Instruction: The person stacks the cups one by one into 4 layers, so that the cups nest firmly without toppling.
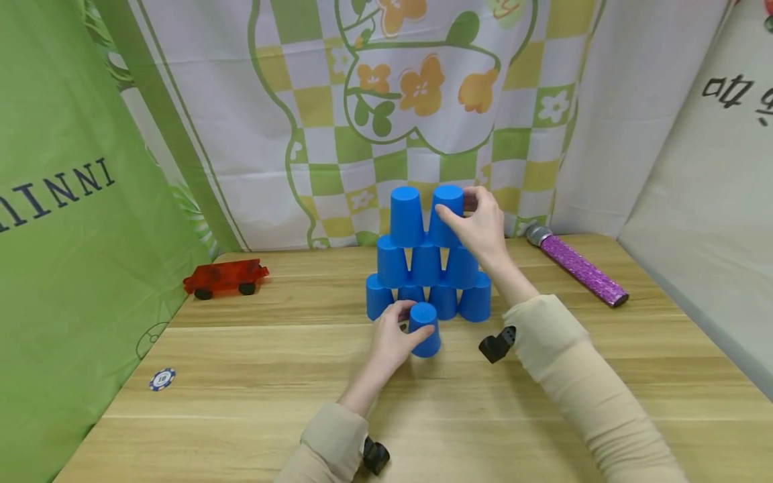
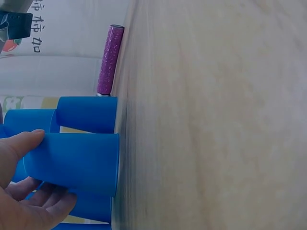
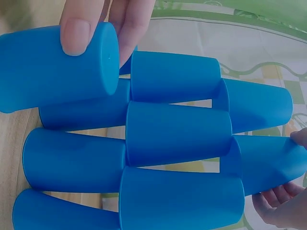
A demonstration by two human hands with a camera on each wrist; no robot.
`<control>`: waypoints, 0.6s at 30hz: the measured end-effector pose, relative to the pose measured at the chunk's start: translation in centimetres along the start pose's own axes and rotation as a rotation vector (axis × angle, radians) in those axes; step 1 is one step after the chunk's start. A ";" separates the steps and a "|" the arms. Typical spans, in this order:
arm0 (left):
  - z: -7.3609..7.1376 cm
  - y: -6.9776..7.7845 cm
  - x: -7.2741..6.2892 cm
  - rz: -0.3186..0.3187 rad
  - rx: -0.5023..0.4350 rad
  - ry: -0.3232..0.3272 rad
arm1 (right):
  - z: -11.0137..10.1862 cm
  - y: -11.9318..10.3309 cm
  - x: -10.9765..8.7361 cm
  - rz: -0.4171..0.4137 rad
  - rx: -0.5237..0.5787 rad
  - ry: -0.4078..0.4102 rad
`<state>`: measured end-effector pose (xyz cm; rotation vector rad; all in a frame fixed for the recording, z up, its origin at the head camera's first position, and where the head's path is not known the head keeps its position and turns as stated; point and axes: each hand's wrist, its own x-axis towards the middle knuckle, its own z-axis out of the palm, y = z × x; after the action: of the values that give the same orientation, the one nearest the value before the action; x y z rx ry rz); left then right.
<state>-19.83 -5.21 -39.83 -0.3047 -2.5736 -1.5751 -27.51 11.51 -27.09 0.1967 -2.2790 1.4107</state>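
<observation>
Blue plastic cups, all upside down, form a three-row stack (image 1: 426, 265) at mid-table. In front of its bottom row, my left hand (image 1: 389, 341) grips a separate blue cup (image 1: 425, 332) between thumb and fingers; this cup (image 2: 72, 160) also shows in the left wrist view. My right hand (image 1: 484, 225) holds the top row's right cup (image 1: 445, 218) from its right side. In the right wrist view that cup (image 3: 268, 160) rests on the middle row, thumb and fingers around its narrow end. The top row's left cup (image 1: 406, 216) stands beside it, untouched.
At the table's left lie a red toy car (image 1: 226, 277) and a poker chip (image 1: 162, 380). A purple glitter microphone (image 1: 580, 267) lies at the back right. Patterned fabric (image 1: 338, 127) hangs right behind the stack, with a green cloth (image 1: 72, 268) along the left.
</observation>
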 end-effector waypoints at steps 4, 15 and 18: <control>-0.1 0.1 -0.1 0.003 0.000 0.009 | 0.0 -0.1 0.0 0.013 -0.001 0.004; -1.2 0.3 -0.3 0.035 -0.010 0.057 | -2.1 0.1 -0.2 0.068 0.084 0.004; -2.2 0.9 -0.4 0.033 -0.010 0.083 | -3.1 0.7 -0.3 0.082 0.126 0.009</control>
<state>-19.27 -6.83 -38.07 -0.2751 -2.4862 -1.5558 -26.52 14.50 -26.63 0.1367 -2.2148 1.5955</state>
